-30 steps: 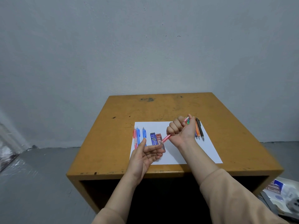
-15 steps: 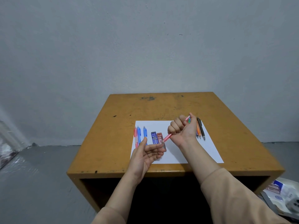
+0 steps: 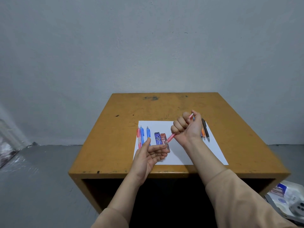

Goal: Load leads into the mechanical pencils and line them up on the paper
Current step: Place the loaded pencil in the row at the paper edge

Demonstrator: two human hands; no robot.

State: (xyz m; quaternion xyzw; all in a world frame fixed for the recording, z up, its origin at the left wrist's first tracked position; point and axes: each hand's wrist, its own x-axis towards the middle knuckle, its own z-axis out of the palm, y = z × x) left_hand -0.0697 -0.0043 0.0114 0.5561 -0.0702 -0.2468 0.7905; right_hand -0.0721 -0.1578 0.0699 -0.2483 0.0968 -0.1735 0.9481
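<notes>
Pink translucent plastic mechanical pencil point(image 3: 171, 138): gripped in right hand point(image 3: 185, 127), tilted, tip pointing lower left, above white paper sheet point(image 3: 181, 155) at centre of frame. At sheet's left edge, lying side by side: pink pencil point(image 3: 139, 137), two blue pencils point(image 3: 142, 135). Just right of them, dark blue lead case point(image 3: 157, 138) and red lead case point(image 3: 163, 138). At right edge, orange pencil point(image 3: 203, 133) and dark brown pencil point(image 3: 205, 129), partly hidden.

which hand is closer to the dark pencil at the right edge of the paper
Right. The right hand, gripping a pink pencil, is just left of the dark pencil; the left hand is farther off, over the near left part of the paper.
</notes>
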